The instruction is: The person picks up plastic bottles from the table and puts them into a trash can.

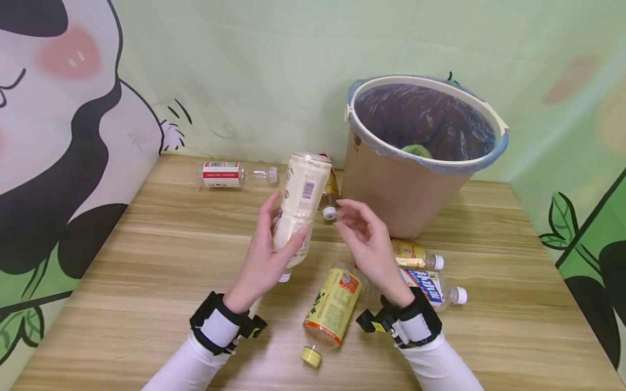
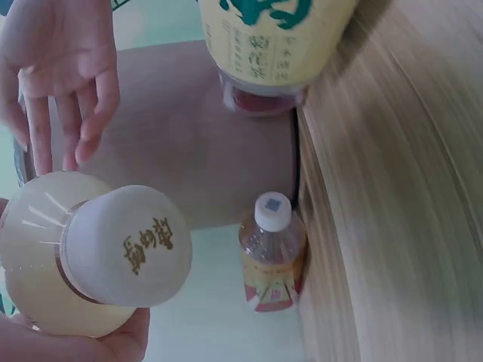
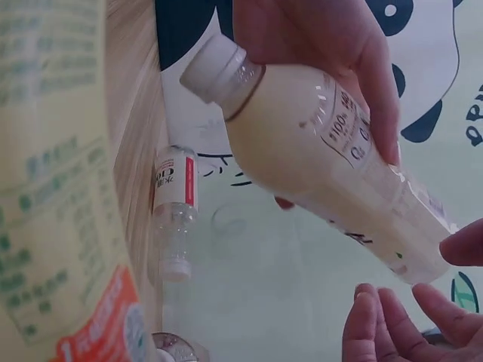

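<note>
My left hand point(image 1: 264, 263) grips a cream-coloured plastic bottle point(image 1: 307, 198) around its lower part, tilted with its base up and away from me. The bottle's white screw cap point(image 2: 128, 245) points down and toward me, and it is on the neck. My right hand point(image 1: 370, 244) is held to the right of the bottle, fingers loosely bent and holding nothing. In the right wrist view its fingertips point(image 3: 362, 305) are close to the bottle's base end. Below the hands lies a yellow-labelled bottle point(image 1: 335, 307) with a yellow cap point(image 1: 311, 357) toward me.
A brown bin point(image 1: 386, 195) with a blue liner stands at the back right, a green item point(image 1: 417, 150) inside. A clear bottle with a red-and-white label point(image 1: 221, 175) lies at the back left. Other bottles lie beside the bin point(image 1: 330, 213) and at right point(image 1: 411, 255), point(image 1: 427, 285).
</note>
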The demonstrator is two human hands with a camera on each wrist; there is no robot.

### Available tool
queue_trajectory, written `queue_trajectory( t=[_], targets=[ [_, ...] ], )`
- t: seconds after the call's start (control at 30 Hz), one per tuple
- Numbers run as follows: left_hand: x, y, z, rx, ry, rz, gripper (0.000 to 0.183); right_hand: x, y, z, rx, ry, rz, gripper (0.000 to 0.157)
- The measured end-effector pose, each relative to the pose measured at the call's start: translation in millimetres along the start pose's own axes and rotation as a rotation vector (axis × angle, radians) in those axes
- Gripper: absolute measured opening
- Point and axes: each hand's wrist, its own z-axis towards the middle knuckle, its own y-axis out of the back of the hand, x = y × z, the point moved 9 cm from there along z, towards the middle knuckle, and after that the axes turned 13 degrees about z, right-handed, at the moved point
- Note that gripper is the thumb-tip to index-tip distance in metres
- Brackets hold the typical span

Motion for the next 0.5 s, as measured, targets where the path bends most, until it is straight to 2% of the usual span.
queue_trajectory(
  t=[0.13,0.27,0.5],
  targets=[
    [-6.7,-4.6,0.3,-0.007,-0.046,-0.038,0.072,-2,-4.2,1,0.006,-0.005,0.013,0.04],
    [-10.6,-7.9,-1.2,-0.014,-0.09,-0.034,0.069,0,-11.3,0,0.035,-0.008,-0.011,0.042],
    [-15.6,-11.6,-2.7,-0.008,-0.097,0.0,0.069,0,-17.0,-3,0.053,-0.001,-0.045,0.047]
  ],
)
